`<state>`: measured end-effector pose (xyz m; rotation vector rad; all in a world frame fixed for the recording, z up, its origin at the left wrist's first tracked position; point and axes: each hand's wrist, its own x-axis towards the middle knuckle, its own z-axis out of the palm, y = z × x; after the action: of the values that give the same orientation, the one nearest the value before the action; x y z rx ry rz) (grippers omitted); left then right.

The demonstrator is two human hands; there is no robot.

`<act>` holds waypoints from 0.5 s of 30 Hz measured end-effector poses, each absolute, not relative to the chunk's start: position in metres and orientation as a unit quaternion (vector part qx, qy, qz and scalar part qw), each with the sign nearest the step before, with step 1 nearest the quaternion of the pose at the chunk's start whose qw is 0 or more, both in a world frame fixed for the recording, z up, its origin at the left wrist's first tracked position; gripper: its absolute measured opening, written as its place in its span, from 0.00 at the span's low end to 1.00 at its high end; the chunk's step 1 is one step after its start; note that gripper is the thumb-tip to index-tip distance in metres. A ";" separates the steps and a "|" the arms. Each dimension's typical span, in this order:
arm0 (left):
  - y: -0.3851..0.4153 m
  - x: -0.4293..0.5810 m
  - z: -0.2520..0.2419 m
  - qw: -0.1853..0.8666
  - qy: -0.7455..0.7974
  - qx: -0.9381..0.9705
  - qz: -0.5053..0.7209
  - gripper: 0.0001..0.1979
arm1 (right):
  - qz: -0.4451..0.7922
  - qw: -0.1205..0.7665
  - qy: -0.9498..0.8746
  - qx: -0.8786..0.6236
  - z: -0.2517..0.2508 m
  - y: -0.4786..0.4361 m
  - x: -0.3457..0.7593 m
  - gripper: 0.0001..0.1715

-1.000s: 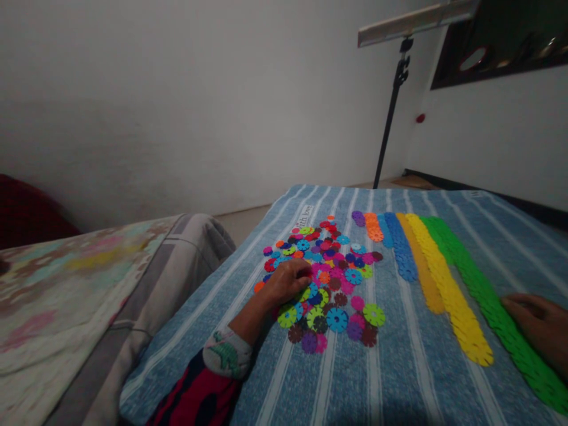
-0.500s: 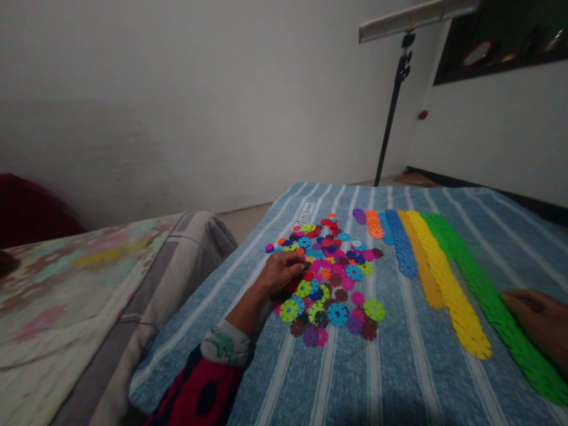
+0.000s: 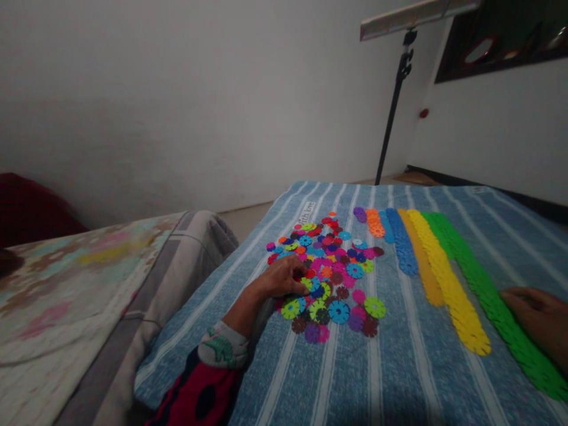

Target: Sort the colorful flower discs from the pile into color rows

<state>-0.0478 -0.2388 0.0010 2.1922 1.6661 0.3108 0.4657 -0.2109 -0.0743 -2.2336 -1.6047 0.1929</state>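
Note:
My left hand (image 3: pixel 281 279) is over a loose pile of colourful notched plastic discs (image 3: pixel 339 310). Its thumb and curled fingers close around the edge of a yellow-green disc (image 3: pixel 307 283) in the pile. At the right edge my right hand (image 3: pixel 539 319) rests beside the long row of overlapping green discs (image 3: pixel 492 302), touching it. Its thumb and finger come together at the tips; whatever they hold is too small to make out, and part of the hand is cut off by the frame.
Overlapping rows of yellow (image 3: pixel 457 296), blue (image 3: pixel 403 248), orange (image 3: pixel 376 223) and purple discs (image 3: pixel 360 215) lie between the hands. A striped blue cloth (image 3: pixel 213 296) covers the table. A patterned bed (image 3: pixel 89 284) stands left; a lamp stand (image 3: pixel 393 118) rises behind.
My left hand has shifted slightly nearer within the pile, and its thumb has spread down onto the yellow-green disc. My right hand stays beside the green row.

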 end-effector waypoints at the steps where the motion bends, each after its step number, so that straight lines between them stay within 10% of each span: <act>1: -0.239 -0.047 0.002 0.172 0.594 0.780 0.096 0.15 | 0.091 0.192 -0.555 -0.804 -0.076 -0.210 0.466 0.30; 15: -0.233 -0.049 0.005 0.199 0.639 0.736 0.103 0.14 | 0.107 0.278 -0.524 -0.798 -0.083 -0.207 0.454 0.27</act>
<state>-0.0489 -0.2333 0.0053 2.0583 1.7872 0.2880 0.4543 -0.2067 -0.0834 -2.1427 -1.4052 0.2874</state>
